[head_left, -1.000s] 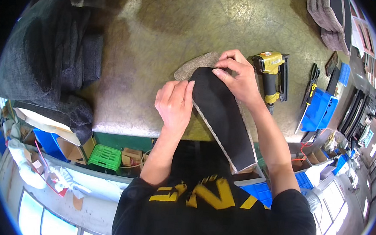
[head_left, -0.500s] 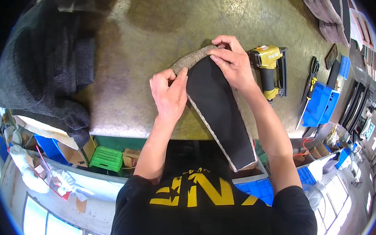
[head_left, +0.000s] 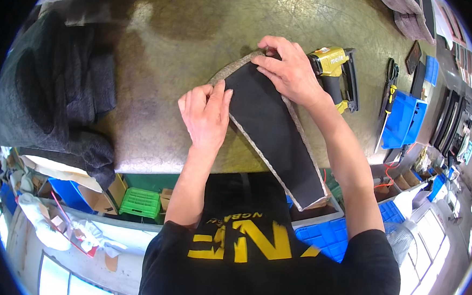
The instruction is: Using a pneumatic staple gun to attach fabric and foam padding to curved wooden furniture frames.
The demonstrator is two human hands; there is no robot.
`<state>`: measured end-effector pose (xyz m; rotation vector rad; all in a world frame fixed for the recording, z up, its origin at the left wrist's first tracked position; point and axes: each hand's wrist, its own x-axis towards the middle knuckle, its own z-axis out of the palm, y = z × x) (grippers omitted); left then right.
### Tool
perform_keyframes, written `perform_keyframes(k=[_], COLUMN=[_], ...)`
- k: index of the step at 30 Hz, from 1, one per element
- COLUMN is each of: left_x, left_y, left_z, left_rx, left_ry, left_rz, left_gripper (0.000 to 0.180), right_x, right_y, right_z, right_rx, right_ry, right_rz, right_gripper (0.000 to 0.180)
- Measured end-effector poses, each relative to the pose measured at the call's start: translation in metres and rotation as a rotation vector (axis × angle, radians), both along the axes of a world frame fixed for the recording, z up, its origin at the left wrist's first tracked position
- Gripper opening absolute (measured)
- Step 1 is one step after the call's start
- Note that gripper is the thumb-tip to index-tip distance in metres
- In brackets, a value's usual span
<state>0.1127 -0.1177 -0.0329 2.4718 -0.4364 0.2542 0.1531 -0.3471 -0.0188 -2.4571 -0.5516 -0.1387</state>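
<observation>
A long upholstered panel (head_left: 272,131) slants across the table's near edge, with black cloth on its upper face and a grey fabric border. My left hand (head_left: 204,113) is closed at the panel's far left corner, thumb and fingers pinching the cloth against the border. At the far right corner my right hand (head_left: 290,72) pinches the cloth edge between thumb and bent fingers. Some of those fingertips are hidden behind the rim. Just right of my right hand lies a gold and black staple gun (head_left: 335,67), its handle partly covered by my wrist.
Dark grey upholstered pieces (head_left: 50,93) are heaped at the left of the worn table (head_left: 164,89). To the right are scissors (head_left: 392,70), a yellow-handled tool (head_left: 391,98) and a blue bin (head_left: 405,122). A green crate (head_left: 139,202) sits below the near edge.
Both hands have shifted slightly left along with the panel's far end. The black cloth lies flatter toward the curved far edge, and less of the grey border shows there.
</observation>
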Motion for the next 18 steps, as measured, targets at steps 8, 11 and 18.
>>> perform_keyframes(k=[8,11,18], left_x=[0.006,0.011,0.020], left_y=[-0.001,0.001,-0.004], left_z=[0.008,0.015,0.024], left_rx=[-0.074,-0.129,-0.202], left_ry=[0.016,0.136,0.493], left_rz=[-0.020,-0.001,0.177], left_gripper=[0.017,0.012,0.015], right_x=[0.002,0.001,0.004], right_y=[-0.004,-0.003,0.009], right_z=[0.011,0.015,0.011], right_rx=[-0.014,0.090,-0.020], right_ry=[0.102,0.168,0.184], right_rz=[0.080,0.045,-0.058], right_gripper=[0.013,0.011,0.016])
